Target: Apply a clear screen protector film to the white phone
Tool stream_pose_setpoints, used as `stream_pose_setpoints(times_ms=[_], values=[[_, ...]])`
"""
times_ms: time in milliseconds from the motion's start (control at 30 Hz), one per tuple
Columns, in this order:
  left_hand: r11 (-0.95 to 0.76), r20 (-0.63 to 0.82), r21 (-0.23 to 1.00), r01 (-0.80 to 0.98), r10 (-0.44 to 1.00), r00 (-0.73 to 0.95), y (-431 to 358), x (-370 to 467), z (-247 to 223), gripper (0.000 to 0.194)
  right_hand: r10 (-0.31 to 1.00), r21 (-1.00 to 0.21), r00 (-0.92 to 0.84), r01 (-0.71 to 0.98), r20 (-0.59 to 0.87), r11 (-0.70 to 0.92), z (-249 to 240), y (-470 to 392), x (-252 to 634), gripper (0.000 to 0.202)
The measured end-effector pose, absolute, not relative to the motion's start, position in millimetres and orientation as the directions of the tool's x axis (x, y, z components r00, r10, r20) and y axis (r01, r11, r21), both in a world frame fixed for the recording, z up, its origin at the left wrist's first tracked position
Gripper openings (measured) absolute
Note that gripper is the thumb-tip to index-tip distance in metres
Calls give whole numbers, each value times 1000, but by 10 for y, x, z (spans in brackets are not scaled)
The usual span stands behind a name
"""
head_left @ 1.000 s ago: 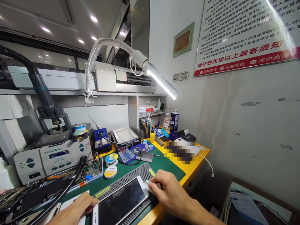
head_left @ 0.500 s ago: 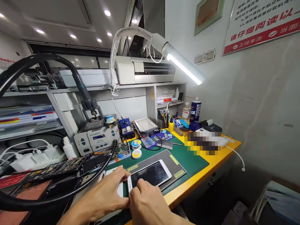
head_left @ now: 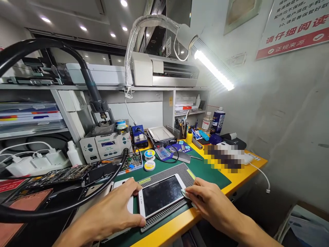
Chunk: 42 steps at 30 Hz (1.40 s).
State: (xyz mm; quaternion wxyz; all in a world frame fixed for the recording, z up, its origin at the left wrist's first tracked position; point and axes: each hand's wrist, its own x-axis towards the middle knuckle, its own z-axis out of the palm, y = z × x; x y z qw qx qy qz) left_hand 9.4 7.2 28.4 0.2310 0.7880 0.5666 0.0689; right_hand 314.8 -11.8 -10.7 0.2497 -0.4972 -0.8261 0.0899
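Note:
A white-framed smartphone [head_left: 162, 196] with a dark screen lies face up on a grey perforated mat [head_left: 181, 171]. My left hand [head_left: 110, 209] spans the phone's left end, fingers at its upper corner and thumb at its lower one. Between thumb and fingertips, my right hand [head_left: 209, 200] pinches a small pale piece [head_left: 183, 192] against the phone's right end. A bit of whitish material also shows under that hand; its kind I cannot make out.
Behind the mat stand solder spools [head_left: 149, 166], a parts tray [head_left: 135, 163] and a grey rework station [head_left: 108, 145]. A black hose [head_left: 84, 213] loops across the left side, over phones and boards. A lit lamp [head_left: 213, 68] hangs above. Bottles [head_left: 218, 120] stand at the back right.
My right hand has moved from the phone's lower left corner to its right end, where the pale piece now shows. My left hand stays at the left end. The view has shifted slightly.

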Motion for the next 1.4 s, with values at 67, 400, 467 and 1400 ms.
stream_pose_setpoints(times_ms=[67, 400, 467, 1400], values=[[-247, -159, 442, 862, 925, 346, 61, 97, 300, 52, 867, -402, -420, 769, 269, 497, -16, -27, 3145, 29], [-263, -133, 460, 848, 924, 359, 74, 79, 247, 50, 901, -440, -397, 787, 176, 432, 192, 197, 3016, 17], [-254, -140, 458, 852, 926, 351, 62, 90, 274, 53, 885, -410, -436, 786, 163, 463, 184, 144, 3055, 18], [-305, -107, 465, 831, 913, 395, 54, 73, 302, 55, 667, -329, -722, 594, 184, 734, 140, -132, 2314, 21]])
